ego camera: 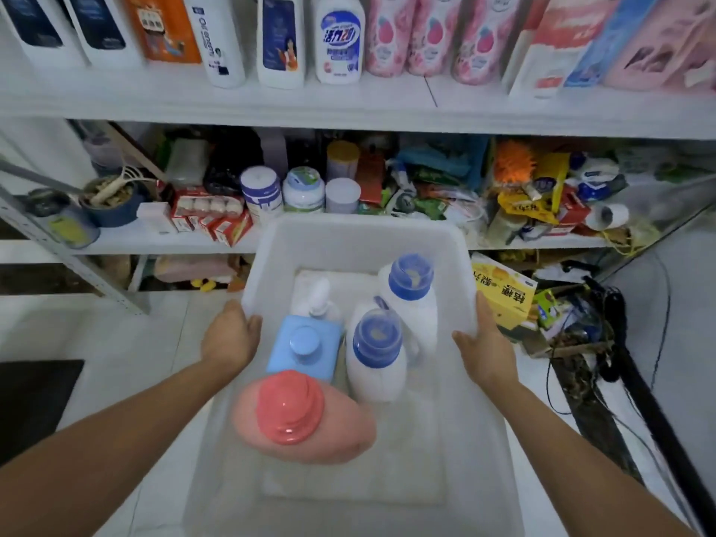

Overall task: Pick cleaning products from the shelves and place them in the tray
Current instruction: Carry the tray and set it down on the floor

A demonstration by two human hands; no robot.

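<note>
Stocked shelves [348, 106] face a tray [348, 228] holding 5 bottles [387, 366]; left hand [232, 335] and right hand [484, 344] grip its sides, so picking looks nearly finished.

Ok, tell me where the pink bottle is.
Head view, centre: the pink bottle sits in the tray, left of its middle, nearer the person than the light blue bottle.

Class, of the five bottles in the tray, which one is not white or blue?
The pink bottle at the near end of the tray, with a coral cap; the other four are white or light blue.
</note>
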